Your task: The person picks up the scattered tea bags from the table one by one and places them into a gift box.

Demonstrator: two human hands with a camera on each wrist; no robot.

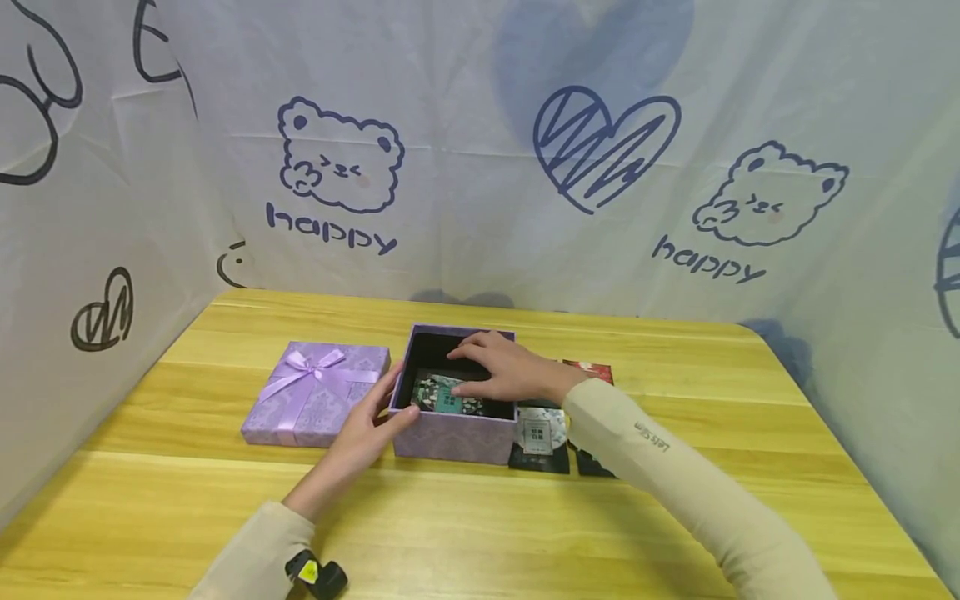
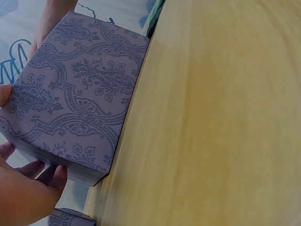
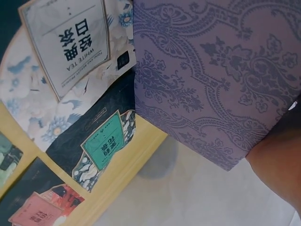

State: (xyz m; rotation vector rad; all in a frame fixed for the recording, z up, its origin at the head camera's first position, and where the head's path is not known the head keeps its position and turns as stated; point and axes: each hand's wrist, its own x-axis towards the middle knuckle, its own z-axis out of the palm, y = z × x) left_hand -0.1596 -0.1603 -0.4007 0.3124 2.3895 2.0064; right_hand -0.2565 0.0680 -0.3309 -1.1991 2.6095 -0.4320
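A lidless purple patterned box [image 1: 456, 439] with a dark inside stands near the middle of the table. My left hand [image 1: 358, 440] holds its left side, thumb at the front rim; in the left wrist view fingers of the left hand [image 2: 28, 190] press against the box [image 2: 82, 84]. My right hand [image 1: 508, 369] reaches over the right wall, fingers spread and bent inside, thumb at a dark floral packet [image 1: 427, 397] with a green label. Whether it grips the packet cannot be told. In the right wrist view the box wall [image 3: 216, 70] hides the fingertips.
The purple lid [image 1: 322, 400] with its ribbon bow lies left of the box. To the right are several packets, among them a white-labelled one [image 1: 540, 437] and a red one [image 1: 596, 372], partly under my right forearm. A printed cloth [image 1: 465, 217] hangs behind the table.
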